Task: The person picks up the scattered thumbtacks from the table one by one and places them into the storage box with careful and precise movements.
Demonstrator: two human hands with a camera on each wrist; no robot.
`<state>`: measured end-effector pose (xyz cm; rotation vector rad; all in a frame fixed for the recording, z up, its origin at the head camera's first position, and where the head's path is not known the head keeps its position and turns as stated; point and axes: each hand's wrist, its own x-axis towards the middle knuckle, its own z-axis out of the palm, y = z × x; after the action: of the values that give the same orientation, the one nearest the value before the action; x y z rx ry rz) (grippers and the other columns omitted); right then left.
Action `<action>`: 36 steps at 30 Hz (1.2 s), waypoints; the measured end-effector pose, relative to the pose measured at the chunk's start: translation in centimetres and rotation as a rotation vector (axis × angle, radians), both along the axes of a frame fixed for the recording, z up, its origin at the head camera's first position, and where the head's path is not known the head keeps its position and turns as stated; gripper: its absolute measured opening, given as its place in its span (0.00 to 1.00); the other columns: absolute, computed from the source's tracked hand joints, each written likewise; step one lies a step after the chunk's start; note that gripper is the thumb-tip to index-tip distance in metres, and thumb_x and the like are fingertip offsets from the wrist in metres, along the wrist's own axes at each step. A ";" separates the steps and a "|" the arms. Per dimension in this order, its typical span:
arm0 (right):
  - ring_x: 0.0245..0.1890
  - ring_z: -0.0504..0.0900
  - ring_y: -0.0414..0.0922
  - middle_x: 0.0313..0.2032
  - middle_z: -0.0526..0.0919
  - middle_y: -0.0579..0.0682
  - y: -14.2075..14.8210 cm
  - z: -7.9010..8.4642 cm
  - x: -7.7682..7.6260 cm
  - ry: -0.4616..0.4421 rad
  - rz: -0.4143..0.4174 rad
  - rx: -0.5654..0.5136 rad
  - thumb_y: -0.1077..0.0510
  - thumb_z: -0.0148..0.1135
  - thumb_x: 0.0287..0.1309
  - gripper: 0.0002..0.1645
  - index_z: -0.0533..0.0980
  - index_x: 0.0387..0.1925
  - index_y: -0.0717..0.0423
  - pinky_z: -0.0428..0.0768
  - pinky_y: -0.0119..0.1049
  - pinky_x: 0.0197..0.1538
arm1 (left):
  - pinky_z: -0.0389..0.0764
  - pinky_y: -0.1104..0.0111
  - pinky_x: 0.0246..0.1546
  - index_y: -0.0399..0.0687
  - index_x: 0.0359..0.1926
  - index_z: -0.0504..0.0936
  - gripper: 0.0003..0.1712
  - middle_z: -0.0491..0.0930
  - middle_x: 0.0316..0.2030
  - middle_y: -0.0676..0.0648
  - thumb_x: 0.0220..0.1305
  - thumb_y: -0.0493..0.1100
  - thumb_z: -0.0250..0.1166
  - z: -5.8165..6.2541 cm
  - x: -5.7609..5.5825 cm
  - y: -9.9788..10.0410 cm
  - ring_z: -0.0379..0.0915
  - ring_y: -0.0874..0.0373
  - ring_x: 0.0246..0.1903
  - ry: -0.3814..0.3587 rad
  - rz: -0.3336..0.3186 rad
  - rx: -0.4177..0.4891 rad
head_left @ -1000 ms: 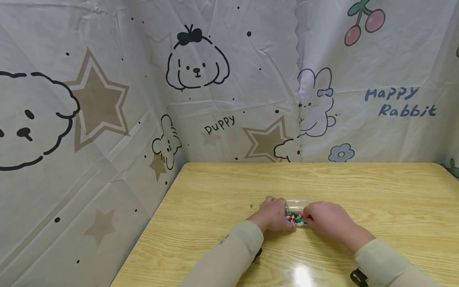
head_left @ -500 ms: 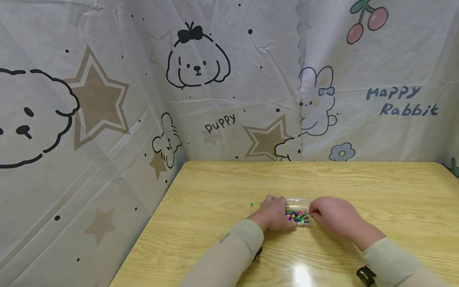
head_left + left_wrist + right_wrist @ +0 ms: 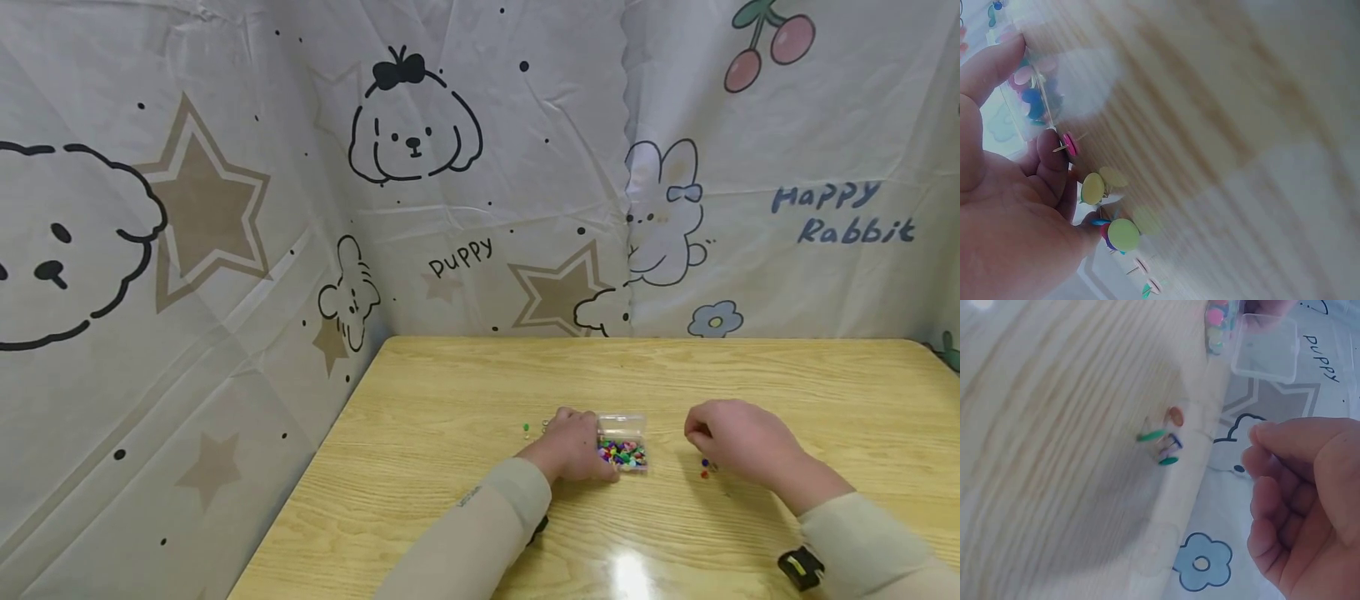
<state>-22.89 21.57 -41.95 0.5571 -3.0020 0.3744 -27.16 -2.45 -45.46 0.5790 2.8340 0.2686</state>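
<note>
A small clear plastic box (image 3: 624,469), its lid raised, holds many colourful thumbtacks (image 3: 619,453). At its left end my left hand (image 3: 573,446) grips it; in the left wrist view the thumb and a finger lie on either side of the box wall. Over the table to the right of the box is my right hand (image 3: 738,437), apart from it, fingers curled and thumb tip against the index finger. I see nothing between those fingertips, though a small tack could be hidden there. Below that hand lie several loose thumbtacks (image 3: 1168,460), blurred in the right wrist view.
More loose thumbtacks (image 3: 1124,235) lie beside and behind the left hand, some with pins showing. A green tack (image 3: 526,427) sits farther left. The wooden table (image 3: 450,392) runs back to a printed curtain (image 3: 480,208).
My right hand has drawn away from the box to the right, uncovering its right end and some loose thumbtacks on the table. My left hand has stayed on the box.
</note>
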 end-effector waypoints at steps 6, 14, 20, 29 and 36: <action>0.21 0.68 0.38 0.23 0.77 0.38 1.0 -0.7 0.1 -0.052 -0.038 0.022 0.60 0.60 0.54 0.07 0.77 0.24 0.44 0.72 0.40 0.26 | 0.69 0.62 0.55 0.54 0.50 0.73 0.39 0.73 0.49 0.57 0.40 0.68 0.73 0.0 -0.1 0.1 0.55 0.57 0.59 -0.005 0.003 0.009; 0.20 0.68 0.41 0.21 0.74 0.40 1.2 -1.7 0.4 -0.106 -0.076 0.046 0.56 0.63 0.52 0.08 0.74 0.21 0.43 0.69 0.41 0.23 | 0.69 0.62 0.55 0.53 0.53 0.73 0.42 0.73 0.50 0.57 0.40 0.68 0.73 -0.1 0.0 0.1 0.54 0.57 0.59 -0.010 0.013 0.008; 0.18 0.66 0.41 0.17 0.71 0.40 1.1 -2.1 0.5 -0.083 -0.075 0.062 0.60 0.59 0.49 0.12 0.69 0.16 0.43 0.66 0.39 0.20 | 0.69 0.61 0.55 0.53 0.54 0.72 0.43 0.72 0.51 0.56 0.40 0.68 0.73 0.0 0.1 0.1 0.54 0.57 0.59 -0.007 0.012 0.005; 0.18 0.65 0.40 0.16 0.68 0.42 1.1 -2.4 0.4 -0.087 -0.063 0.077 0.60 0.57 0.53 0.15 0.67 0.16 0.45 0.63 0.38 0.20 | 0.69 0.62 0.55 0.53 0.53 0.72 0.42 0.73 0.50 0.56 0.41 0.68 0.73 0.2 0.1 0.1 0.54 0.57 0.60 -0.002 0.007 0.002; 0.19 0.65 0.40 0.16 0.69 0.40 0.6 -2.4 0.4 -0.085 -0.034 0.049 0.58 0.59 0.58 0.15 0.68 0.18 0.44 0.65 0.38 0.23 | 0.69 0.62 0.54 0.54 0.51 0.73 0.40 0.73 0.48 0.58 0.40 0.68 0.73 0.0 0.0 0.1 0.55 0.57 0.59 -0.007 0.002 0.016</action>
<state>-22.44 22.18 -44.33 0.5063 -3.1057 0.3311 -27.13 -2.35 -45.46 0.5780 2.8285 0.2927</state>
